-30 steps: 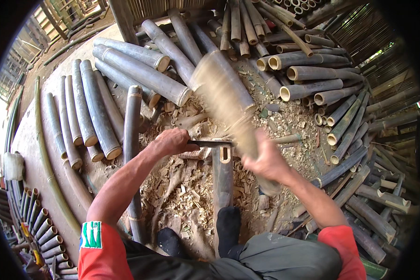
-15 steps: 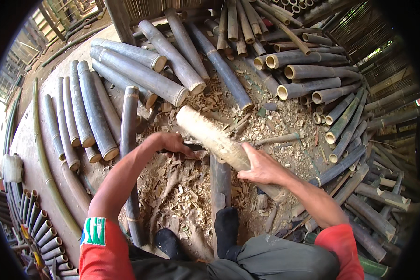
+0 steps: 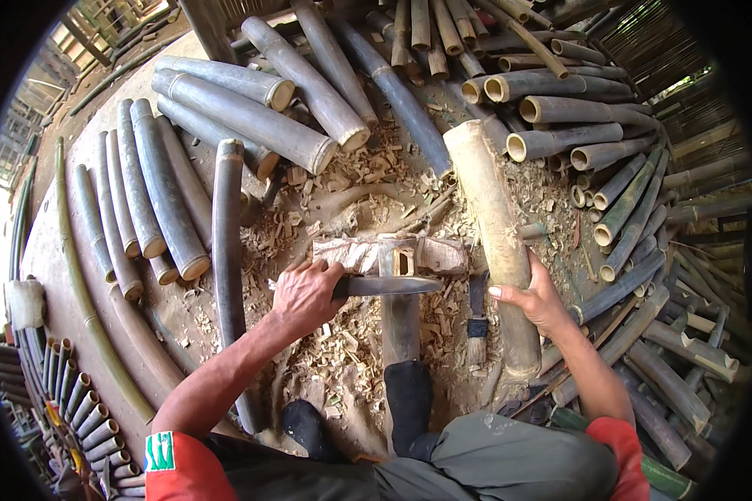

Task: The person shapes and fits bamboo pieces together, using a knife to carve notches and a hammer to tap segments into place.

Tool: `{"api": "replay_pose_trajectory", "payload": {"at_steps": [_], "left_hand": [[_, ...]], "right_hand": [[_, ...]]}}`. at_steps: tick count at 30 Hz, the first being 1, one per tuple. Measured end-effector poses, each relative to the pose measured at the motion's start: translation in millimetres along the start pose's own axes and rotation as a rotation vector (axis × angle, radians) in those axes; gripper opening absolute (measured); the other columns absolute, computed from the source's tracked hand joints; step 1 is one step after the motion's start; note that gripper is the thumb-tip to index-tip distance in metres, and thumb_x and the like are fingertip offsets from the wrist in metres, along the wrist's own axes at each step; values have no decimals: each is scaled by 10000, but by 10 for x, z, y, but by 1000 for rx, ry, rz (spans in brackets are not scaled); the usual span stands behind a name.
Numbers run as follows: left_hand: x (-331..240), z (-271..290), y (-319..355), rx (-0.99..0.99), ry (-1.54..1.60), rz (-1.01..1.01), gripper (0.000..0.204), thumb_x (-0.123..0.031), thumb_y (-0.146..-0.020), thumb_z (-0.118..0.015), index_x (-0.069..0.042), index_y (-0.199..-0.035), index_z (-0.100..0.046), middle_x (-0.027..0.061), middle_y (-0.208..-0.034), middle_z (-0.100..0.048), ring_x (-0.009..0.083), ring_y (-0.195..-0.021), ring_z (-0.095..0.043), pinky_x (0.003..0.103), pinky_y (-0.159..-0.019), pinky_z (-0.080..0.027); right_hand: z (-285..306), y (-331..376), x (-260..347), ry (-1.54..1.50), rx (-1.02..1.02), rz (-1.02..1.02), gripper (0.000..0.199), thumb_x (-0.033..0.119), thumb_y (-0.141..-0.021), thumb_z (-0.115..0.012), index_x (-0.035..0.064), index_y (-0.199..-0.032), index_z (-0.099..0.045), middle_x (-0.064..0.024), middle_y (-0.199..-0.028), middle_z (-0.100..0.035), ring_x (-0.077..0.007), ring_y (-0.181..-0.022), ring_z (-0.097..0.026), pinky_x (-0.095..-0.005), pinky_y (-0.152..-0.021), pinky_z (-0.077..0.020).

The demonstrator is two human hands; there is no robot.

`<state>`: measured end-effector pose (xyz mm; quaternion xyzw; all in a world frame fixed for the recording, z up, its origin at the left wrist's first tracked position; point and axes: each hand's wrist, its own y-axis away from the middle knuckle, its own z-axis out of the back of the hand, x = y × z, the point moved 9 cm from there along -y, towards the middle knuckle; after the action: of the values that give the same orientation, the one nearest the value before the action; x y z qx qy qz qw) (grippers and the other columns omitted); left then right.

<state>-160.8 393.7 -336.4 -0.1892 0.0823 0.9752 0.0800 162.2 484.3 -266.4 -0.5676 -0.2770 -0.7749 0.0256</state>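
My right hand (image 3: 533, 294) grips the lower part of a thick bamboo section (image 3: 482, 188), thumb across its near side. Its upper length is pale and scraped, with frayed fibres along the edge, while the lower end keeps a darker skin. In my closed left hand (image 3: 307, 292) is a knife (image 3: 393, 285), its blade pointing right and lying level over a bamboo post (image 3: 401, 330). Behind the blade, a rough wooden crosspiece (image 3: 440, 255) lies across the post's top, where a squarish hole shows. Knife and bamboo section are apart.
A tool with a bristly end (image 3: 476, 321) lies on the ground right of the post. Shavings (image 3: 351, 367) cover the ground around my feet. Dark bamboo lengths (image 3: 242, 117) lie at left and back; stacked bamboo tubes (image 3: 560, 150) fill the right side. One pole (image 3: 227, 217) lies beside my left arm.
The bamboo section has swung from slanting left over the post to nearly upright on the right, with my right hand moving right. My left hand is lower, and the knife blade now shows.
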Motion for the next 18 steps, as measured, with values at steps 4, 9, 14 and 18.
{"api": "replay_pose_trajectory", "payload": {"at_steps": [4, 9, 14, 18], "left_hand": [[151, -231, 114, 140, 11, 77, 325, -286, -875, -787, -54, -1032, -623, 176, -933, -718, 357, -834, -736, 508, -721, -570], [219, -301, 115, 165, -15, 74, 256, -277, -921, -738, -56, -997, -635, 170, -777, -705, 368, -705, -719, 504, -658, -569], [359, -421, 109, 298, -103, 153, 216, -273, -949, -695, -65, -990, -655, 174, -738, -705, 344, -665, -720, 485, -597, -565], [324, -368, 114, 293, -88, 88, 170, -232, -961, -639, -66, -981, -673, 181, -732, -712, 310, -612, -715, 469, -571, -565]], "right_hand": [[28, -37, -106, 148, 48, 5, 914, 291, -780, -902, -52, -1481, -428, -139, -1313, -619, -228, -1207, -618, -378, -1063, -494], [-34, -95, -99, 388, 133, 72, 854, 307, -780, -895, -56, -1431, -477, -209, -1259, -662, -265, -1196, -652, -390, -1061, -494], [-407, -53, 293, 836, 292, 216, 763, 270, -776, -885, -29, -1373, -516, -256, -1228, -674, -344, -1117, -705, -451, -960, -585], [-787, 123, 443, 1136, 493, 693, 786, 322, -785, -901, 21, -1391, -503, -158, -1005, -661, -304, -845, -719, -395, -725, -645]]}}
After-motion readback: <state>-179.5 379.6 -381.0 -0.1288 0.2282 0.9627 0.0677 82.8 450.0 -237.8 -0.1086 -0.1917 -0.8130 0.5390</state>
